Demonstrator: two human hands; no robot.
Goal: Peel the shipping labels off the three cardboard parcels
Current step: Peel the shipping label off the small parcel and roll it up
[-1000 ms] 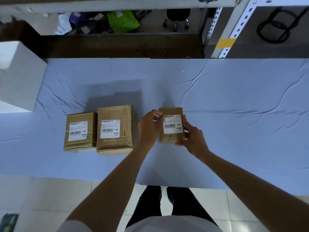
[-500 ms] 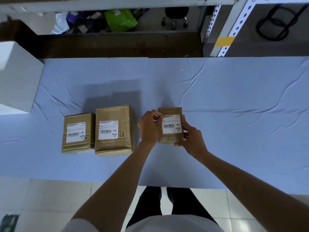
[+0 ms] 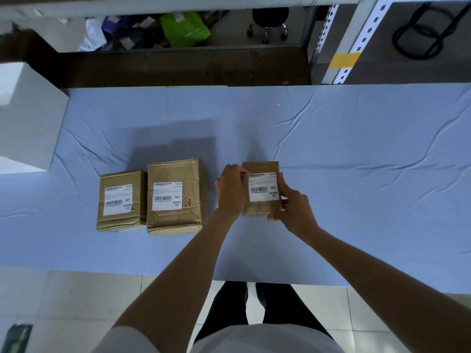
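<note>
Three brown cardboard parcels lie on a blue cloth-covered table, each with a white shipping label on top. The small right parcel sits between my hands. My left hand grips its left side, fingertips at the upper left corner of its label. My right hand holds its right side and lower right corner. The label looks flat. The middle parcel and the left parcel stand side by side, untouched, each bearing a label: the middle label and the left label.
A large white box stands at the table's left end. Beyond the far edge are a dark wooden board, a shelf post, a green bag and a stool. The near table edge runs just before my legs.
My hands have stayed on the small right parcel; the left fingertips have shifted slightly at the label's upper left corner. The parcels have not moved on the table.
</note>
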